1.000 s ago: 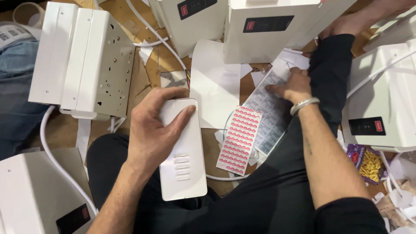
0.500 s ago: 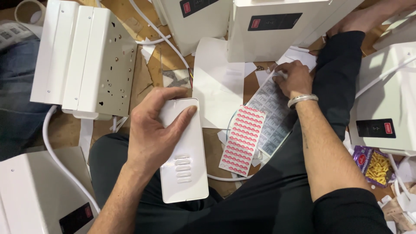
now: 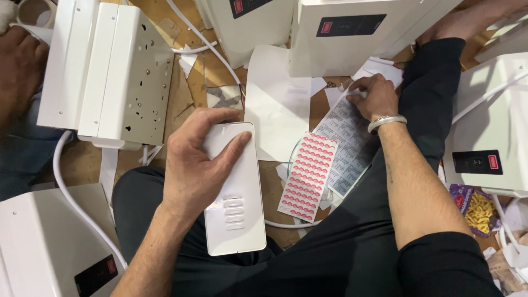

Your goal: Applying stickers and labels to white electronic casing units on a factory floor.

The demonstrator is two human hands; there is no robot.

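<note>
The fingers (image 3: 220, 118) of the left hand (image 3: 195, 165) are spread wide over the top of a white vented cover panel (image 3: 234, 198), thumb along its right edge, pressing it flat across the person's lap; that grip and the panel's place match the earlier pictures, so the panel has simply been kept steady. The change is on the other side: the right hand (image 3: 374, 98), with a metal bracelet (image 3: 386, 122) at the wrist, has crept a little further up the grey sheet of printed labels (image 3: 346, 143) and now has its fingertips pinched narrow at the sheet's upper corner, seemingly lifting the edge of one label, though whether anything has come free is too small to tell. That suggests a label is being picked while the panel waits. A red-and-white sticker sheet (image 3: 308, 176) lies untouched just beside the panel, partly overlapping the grey sheet. White metal housings (image 3: 110, 77) with white cables (image 3: 71, 192) ring the cardboard-covered floor (image 3: 190, 82), and another person's hand (image 3: 19, 66) rests at far left.
</note>
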